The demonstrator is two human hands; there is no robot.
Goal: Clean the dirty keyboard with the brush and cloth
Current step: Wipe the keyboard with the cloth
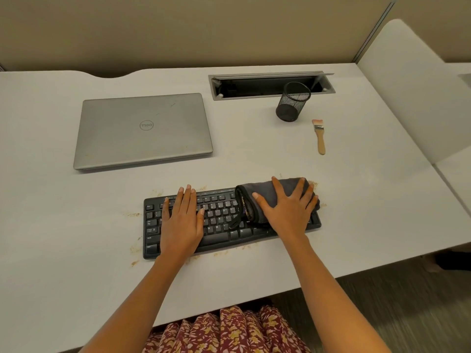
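Fingers (277, 187) of my right hand (288, 210) are spread wide and lie flat on the folded grey cloth (290, 188). They press it down and do not pinch it. The cloth sits on the right end of the black keyboard (219, 217), and one edge of it hangs a little over the far side.

My left hand (182, 220) rests flat on the left half of the keyboard, with its fingers (188, 197) straight and close together. I think it is holding the board in place.

The keyboard lies in front of me on the white desk (76, 225). Its long axis goes from left to right, and the right end is turned slightly away from me. The keys between my two hands are uncovered, so from the cloth the next stretch to wipe is to the left, along this axis. My left hand is in that path, and I judge it must lift or move before the cloth can reach the left keys.

Brown crumbs (135, 262) lie on the desk around the edges of the keyboard, so more cleaning seems to be needed.

The brush (319, 137) lies farther away, to the right, near the mesh cup (293, 101). Its wooden handle points toward me and it is nearer to my right hand.
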